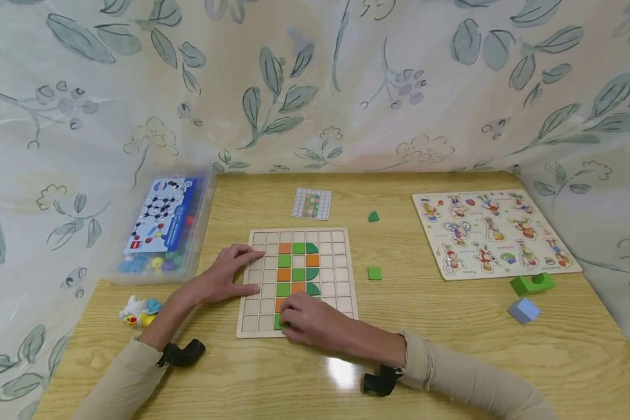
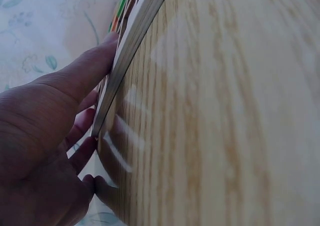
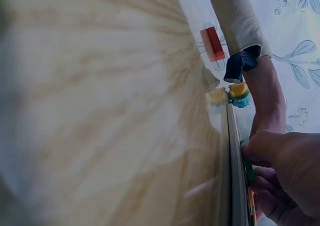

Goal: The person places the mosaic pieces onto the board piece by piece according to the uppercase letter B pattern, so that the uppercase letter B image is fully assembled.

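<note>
A wooden grid board (image 1: 341, 289) lies in the middle of the table, with green and orange square tiles and dark green quarter-round tiles (image 1: 312, 274) in its central columns. My left hand (image 1: 221, 274) rests at the board's left edge, thumb and fingers spread; the left wrist view has the thumb over the rim. Low on the board, my right hand (image 1: 315, 321) bends its fingers and pinches a green square tile (image 1: 277, 322) at the bottom row. That hand covers some cells. In the right wrist view its thumb touches the green tile (image 3: 249, 170).
A printed pattern card (image 1: 312, 204) lies behind the board. Right of it are a loose green quarter-round (image 1: 373, 216) and a green square (image 1: 374, 273). Farther out are a picture puzzle (image 1: 472, 256), green block (image 1: 532, 284), blue block (image 1: 524, 310), toy figure (image 1: 139, 311) and plastic box (image 1: 202, 233).
</note>
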`<act>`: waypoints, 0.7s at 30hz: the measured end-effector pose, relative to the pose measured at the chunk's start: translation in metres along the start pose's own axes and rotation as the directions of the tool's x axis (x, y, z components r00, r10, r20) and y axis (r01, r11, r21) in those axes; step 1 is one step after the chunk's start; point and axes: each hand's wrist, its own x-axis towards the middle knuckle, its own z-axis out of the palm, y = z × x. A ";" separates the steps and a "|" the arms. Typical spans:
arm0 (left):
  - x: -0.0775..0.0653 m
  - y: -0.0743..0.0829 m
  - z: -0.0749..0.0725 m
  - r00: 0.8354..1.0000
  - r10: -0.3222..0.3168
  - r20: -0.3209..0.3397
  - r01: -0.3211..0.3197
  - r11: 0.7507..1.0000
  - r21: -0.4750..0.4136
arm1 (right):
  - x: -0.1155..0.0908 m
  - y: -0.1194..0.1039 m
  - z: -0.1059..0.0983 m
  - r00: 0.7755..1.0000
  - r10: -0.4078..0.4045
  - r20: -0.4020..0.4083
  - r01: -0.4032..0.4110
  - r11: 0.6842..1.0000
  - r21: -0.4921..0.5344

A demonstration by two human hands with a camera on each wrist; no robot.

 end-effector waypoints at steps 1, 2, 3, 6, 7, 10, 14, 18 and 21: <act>0.000 0.000 0.000 1.000 0.002 0.000 -0.002 1.000 0.001 | 0.000 0.000 0.000 1.000 -0.001 -0.001 0.001 1.000 0.003; 0.000 0.000 0.000 1.000 0.005 0.001 -0.005 1.000 0.002 | 0.000 0.000 0.000 1.000 0.000 -0.001 0.000 1.000 0.002; 0.001 0.000 0.000 1.000 0.007 0.001 -0.007 1.000 0.005 | 0.000 -0.001 0.000 1.000 0.003 0.000 -0.003 1.000 0.000; 0.001 0.000 -0.001 1.000 0.013 0.000 -0.013 1.000 0.008 | -0.001 -0.002 0.000 1.000 0.018 0.007 -0.018 1.000 -0.021; 0.001 0.000 0.000 1.000 0.013 -0.001 -0.013 1.000 0.006 | 0.000 -0.003 0.000 1.000 0.020 0.009 -0.020 0.999 -0.034; 0.000 0.001 0.000 1.000 0.008 -0.002 -0.008 1.000 -0.002 | -0.001 -0.005 -0.001 1.000 0.017 0.017 -0.015 0.997 -0.075; 0.000 0.001 0.002 1.000 0.007 -0.003 -0.007 1.000 -0.007 | -0.007 -0.004 -0.009 1.000 0.007 0.009 -0.006 0.997 -0.072; 0.000 0.001 0.002 1.000 0.010 -0.007 -0.010 1.000 0.003 | -0.019 0.011 -0.025 0.996 0.049 -0.068 -0.053 0.997 -0.057; -0.001 0.001 0.000 1.000 0.002 -0.004 -0.002 1.000 0.004 | -0.030 0.025 -0.036 0.987 0.115 -0.112 -0.122 0.991 -0.054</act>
